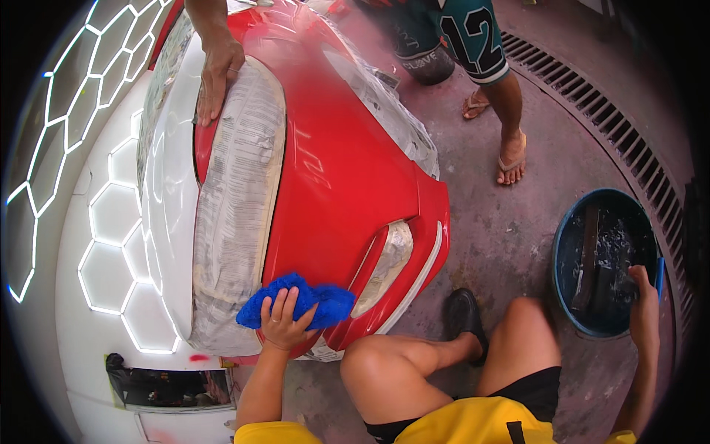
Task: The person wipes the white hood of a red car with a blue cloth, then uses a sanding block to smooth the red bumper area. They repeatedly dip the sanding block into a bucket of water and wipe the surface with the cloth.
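Observation:
My left hand presses a fluffy blue microfiber cloth against the lower corner of a red car bumper, fingers spread over it. Next to the cloth, paper and tape mask the headlight; another masked opening lies to its right. On the right, my right hand is at the rim of a dark round basin of water, fingers curled. A blue strip shows beside that hand; what the fingers grip, if anything, is hidden.
Another person's hand rests on the car near the headlight's far end. That person's sandalled foot stands beyond the bumper, near a dark bucket. A floor drain grate curves along the right. My shoe is between bumper and basin.

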A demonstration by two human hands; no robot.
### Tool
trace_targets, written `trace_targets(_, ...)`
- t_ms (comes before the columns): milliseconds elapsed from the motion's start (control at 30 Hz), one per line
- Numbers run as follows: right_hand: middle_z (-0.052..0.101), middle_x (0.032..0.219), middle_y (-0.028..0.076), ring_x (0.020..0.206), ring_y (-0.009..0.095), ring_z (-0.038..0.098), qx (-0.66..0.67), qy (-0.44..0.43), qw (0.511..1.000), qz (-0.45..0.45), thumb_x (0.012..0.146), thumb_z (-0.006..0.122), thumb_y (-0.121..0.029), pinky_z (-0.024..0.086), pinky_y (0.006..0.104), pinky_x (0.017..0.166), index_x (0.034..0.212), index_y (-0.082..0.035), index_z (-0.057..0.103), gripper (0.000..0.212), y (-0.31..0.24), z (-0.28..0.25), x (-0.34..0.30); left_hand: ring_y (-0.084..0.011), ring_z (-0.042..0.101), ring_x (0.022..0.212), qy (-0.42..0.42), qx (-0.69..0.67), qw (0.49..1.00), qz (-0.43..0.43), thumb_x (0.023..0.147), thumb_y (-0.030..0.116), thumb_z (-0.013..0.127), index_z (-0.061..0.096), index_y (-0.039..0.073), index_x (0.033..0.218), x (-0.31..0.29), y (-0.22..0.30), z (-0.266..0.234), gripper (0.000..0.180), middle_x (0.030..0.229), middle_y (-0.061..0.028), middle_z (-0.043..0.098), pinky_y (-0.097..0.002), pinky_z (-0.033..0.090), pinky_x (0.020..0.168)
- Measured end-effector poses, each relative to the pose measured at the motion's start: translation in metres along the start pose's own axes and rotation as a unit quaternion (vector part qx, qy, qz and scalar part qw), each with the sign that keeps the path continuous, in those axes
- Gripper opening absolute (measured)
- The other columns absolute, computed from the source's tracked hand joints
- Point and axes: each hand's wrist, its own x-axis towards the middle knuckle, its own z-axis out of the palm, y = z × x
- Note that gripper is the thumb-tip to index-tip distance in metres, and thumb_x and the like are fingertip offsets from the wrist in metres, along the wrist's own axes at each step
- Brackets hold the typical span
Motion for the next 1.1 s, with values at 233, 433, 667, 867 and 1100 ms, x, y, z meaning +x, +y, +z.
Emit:
trace_targets(233,0.055,0.161,0.015,0.154,0.025,0.047,0.184,0.061,0.980,0.048,0.106,0.041,0.008,0.034,0.0387,0.129,0.158,-0.001,0.054,0.055,0.037,0.003,0.017,-0.0345,0.053,0.143,0.000,0.005,1.000,-0.011,0.095,0.065,0.065,0.078,0.036,0.114,-0.003,0.002,0.000,0.037,0.150,-0.0128,0.062,-0.0576,0.031,0.124)
trace_targets(433,0.044,0.170,0.010,0.156,0.023,0.041,0.546,0.088,0.832,-0.040,0.098,0.055,-0.013,0.035,0.0427,0.127,0.167,-0.004,0.041,0.071,-0.155,-0.007,0.063,-0.0338,0.055,0.141,0.015,-0.002,1.000,-0.019,0.096,0.063,0.064,0.078,0.035,0.113,0.002,0.008,0.005,0.035,0.149,-0.0129,0.063,-0.0559,0.031,0.124)
trace_targets(667,0.046,0.165,0.027,0.159,0.040,0.037,0.489,0.001,0.796,-0.356,0.112,0.056,-0.021,0.030,0.0446,0.130,0.161,0.000,0.046,0.054,-0.436,0.085,0.125,-0.0298,0.058,0.139,0.020,0.001,0.999,-0.035,0.096,0.061,0.063,0.076,0.039,0.116,0.006,0.005,0.005,0.032,0.148,-0.0085,0.065,-0.0534,0.032,0.124)
trace_targets(867,0.038,0.171,0.020,0.159,0.043,0.034,0.245,0.129,0.827,-0.489,0.109,0.056,-0.029,0.026,0.0620,0.127,0.161,-0.004,0.046,0.059,-0.497,0.180,0.091,-0.0330,0.056,0.140,0.006,0.004,1.000,-0.018,0.095,0.065,0.063,0.077,0.037,0.111,-0.009,0.006,0.010,0.036,0.147,-0.0114,0.064,-0.0556,0.032,0.123)
trace_targets(1100,0.035,0.175,0.016,0.164,0.036,0.026,0.331,0.184,0.820,-0.428,0.106,0.059,-0.033,0.020,0.0630,0.129,0.164,-0.008,0.045,0.064,-0.549,0.126,0.165,-0.0291,0.057,0.139,0.013,0.001,1.000,-0.028,0.101,0.060,0.054,0.077,0.040,0.115,-0.007,0.006,0.005,0.033,0.149,-0.0081,0.064,-0.0537,0.032,0.124)
